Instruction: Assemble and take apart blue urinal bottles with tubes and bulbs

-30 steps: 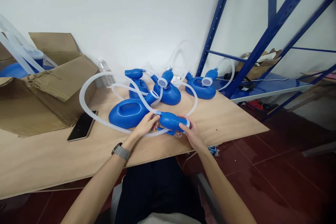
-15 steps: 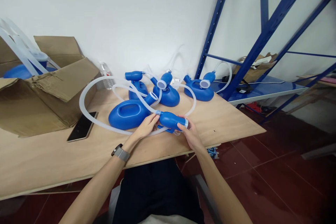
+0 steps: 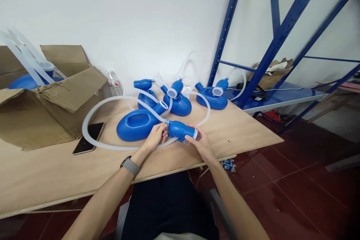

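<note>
A blue plastic funnel piece (image 3: pixel 180 130) with a white ring at its wide end lies sideways over the wooden table (image 3: pixel 56 168). My left hand (image 3: pixel 155 138) pinches its narrow end, where a clear tube (image 3: pixel 90 118) joins it. My right hand (image 3: pixel 198 144) grips the wide end. The tube loops left across the table to a blue container (image 3: pixel 137 125) just behind my hands.
Three more blue containers (image 3: pixel 211 97) with tubes stand at the back of the table. A black phone (image 3: pixel 88 138) lies left, beside an open cardboard box (image 3: pixel 42 108). A water bottle (image 3: pixel 114 82) stands by the wall. Blue shelving (image 3: pixel 270 45) rises on the right.
The funnel piece and both hands have shifted slightly left and away from me. The tube loop has swung lower and further left, onto the phone's corner.
</note>
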`<state>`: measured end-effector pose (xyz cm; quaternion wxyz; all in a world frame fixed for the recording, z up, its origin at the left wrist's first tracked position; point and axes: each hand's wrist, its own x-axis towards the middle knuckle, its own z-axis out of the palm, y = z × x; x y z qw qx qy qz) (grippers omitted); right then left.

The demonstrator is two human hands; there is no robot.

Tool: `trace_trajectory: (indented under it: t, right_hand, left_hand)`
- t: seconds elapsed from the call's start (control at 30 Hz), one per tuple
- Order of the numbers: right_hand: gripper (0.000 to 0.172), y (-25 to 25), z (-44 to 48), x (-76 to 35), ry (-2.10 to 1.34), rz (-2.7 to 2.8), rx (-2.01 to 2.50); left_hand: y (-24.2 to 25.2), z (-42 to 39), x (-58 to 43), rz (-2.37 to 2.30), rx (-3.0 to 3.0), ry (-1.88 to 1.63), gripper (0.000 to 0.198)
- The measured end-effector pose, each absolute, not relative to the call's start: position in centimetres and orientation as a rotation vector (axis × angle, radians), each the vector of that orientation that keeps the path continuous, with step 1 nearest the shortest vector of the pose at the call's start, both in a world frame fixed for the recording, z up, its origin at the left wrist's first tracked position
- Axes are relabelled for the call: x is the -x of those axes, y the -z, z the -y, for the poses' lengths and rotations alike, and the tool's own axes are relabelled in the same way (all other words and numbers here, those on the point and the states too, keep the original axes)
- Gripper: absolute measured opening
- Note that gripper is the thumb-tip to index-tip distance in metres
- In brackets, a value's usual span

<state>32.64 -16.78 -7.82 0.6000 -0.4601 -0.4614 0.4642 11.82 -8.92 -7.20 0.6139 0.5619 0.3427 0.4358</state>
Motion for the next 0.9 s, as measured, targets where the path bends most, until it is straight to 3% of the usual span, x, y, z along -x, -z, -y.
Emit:
trace_trajectory:
  t: [0.3, 0.6, 0.9]
  right_hand:
    - [0.064, 8.8, 16.6, -32.7, -1.044, 1.117, 1.023]
    - [0.048, 8.9, 16.8, -32.7, -0.680, 1.403, 1.005]
    - [0.061, 8.6, 17.0, -32.9, -1.006, 1.061, 1.062]
  left_hand:
    - [6.9, 9.4, -12.5, -0.834, -1.130, -1.075, 0.041]
    - [6.0, 9.4, -12.2, -0.867, -1.091, -1.052, 0.042]
    - [5.8, 9.5, -11.8, -0.851, -1.206, -0.972, 0.039]
